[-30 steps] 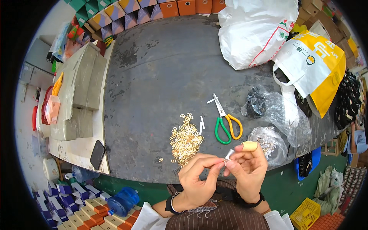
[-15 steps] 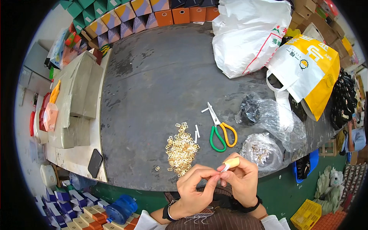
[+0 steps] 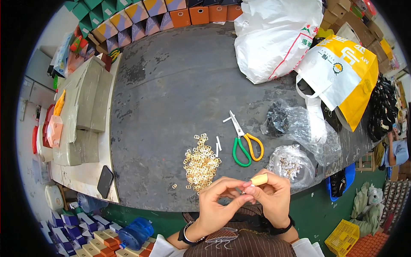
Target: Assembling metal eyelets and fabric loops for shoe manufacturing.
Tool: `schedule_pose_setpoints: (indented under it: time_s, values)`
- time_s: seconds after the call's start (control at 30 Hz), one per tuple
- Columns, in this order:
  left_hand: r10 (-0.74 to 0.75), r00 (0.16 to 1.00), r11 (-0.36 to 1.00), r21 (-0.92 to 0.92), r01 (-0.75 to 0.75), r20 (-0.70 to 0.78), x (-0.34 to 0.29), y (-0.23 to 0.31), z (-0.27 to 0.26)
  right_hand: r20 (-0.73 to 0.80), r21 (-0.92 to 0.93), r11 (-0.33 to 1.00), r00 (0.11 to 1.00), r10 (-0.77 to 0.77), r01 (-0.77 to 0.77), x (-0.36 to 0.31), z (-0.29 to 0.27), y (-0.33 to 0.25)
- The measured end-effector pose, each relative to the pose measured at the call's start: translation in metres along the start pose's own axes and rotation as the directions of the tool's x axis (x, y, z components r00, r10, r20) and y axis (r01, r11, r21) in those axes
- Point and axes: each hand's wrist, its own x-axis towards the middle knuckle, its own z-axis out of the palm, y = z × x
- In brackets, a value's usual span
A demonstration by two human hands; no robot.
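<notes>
small frame-shaped metal buckles (image 3: 200, 169) are gleaming gold | silver-bladed scissors (image 3: 240, 133) are showing one green, one orange-yellow looped handle | brown cloth garment (image 3: 257, 242) is bearing pale pinstripes | flat dark-grey worktop (image 3: 171, 85) is showing blackish mottling | tubular finger wrap (image 3: 259, 179) is showing plain yellow

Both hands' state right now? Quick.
Left hand: closed in a fingertip pinch on a small piece, mostly hidden.
Right hand, yellow wrap on one finger: closed in a pinch; what it holds cannot be told.

Black phone (image 3: 105, 182), blue water bottle (image 3: 136, 233)
</notes>
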Motion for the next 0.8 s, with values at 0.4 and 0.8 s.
schedule_pose_setpoints:
  time_s: [0.4,0.8]
  values:
    - [-0.049,0.997,0.988,0.148,0.040,0.059,-0.003,-0.019,0.012,-0.270,-0.057,0.992,0.955,-0.126,0.114,-0.006,-0.012,0.024]
    - [-0.287,0.943,0.881,0.433,0.192,0.166,0.029,-0.051,-0.012,-0.438,-0.456,0.886,0.889,-0.135,-0.090,-0.001,-0.073,0.033]
